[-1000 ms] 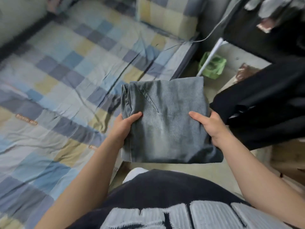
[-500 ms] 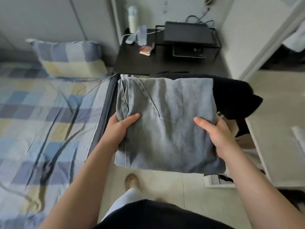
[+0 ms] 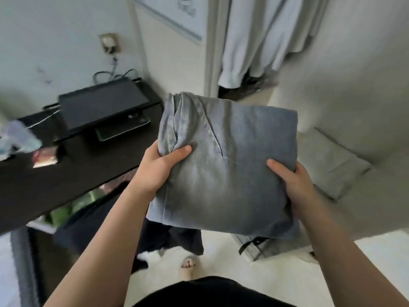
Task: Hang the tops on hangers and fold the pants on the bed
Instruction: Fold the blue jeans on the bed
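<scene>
We face a corner of a bedroom: a pale wall with a socket [image 3: 109,43], a black desk [image 3: 77,173] at our left carrying a flat dark screen [image 3: 101,107], and light garments [image 3: 261,34] hanging in an opening ahead. At our right a grey folded cloth [image 3: 332,165] lies on a pale surface. The bed itself is not clearly in view.

From the head camera, the folded pants [image 3: 228,165], a faded blue-grey denim bundle, are in the air in front of our chest, above the light floor [image 3: 221,262] and one foot [image 3: 188,263], touching no surface. We judge the fold done and the step in hand to be carrying the bundle to where it will lie.

To do this well we would keep the bundle level and squeezed evenly from both sides, so the layers do not slide apart. The loose waistband folds by the left edge look likeliest to spring open, and that side needs the firmer hold. We would set it down flat, lower edge first, and draw the fingers out sideways.

The left hand [image 3: 159,167] grips the left edge, its thumb lying across the top and the fingers hidden beneath. The right hand [image 3: 294,185] grips the right edge the same way, thumb on top. Both forearms reach forward, elbows bent, wrists about level.
</scene>
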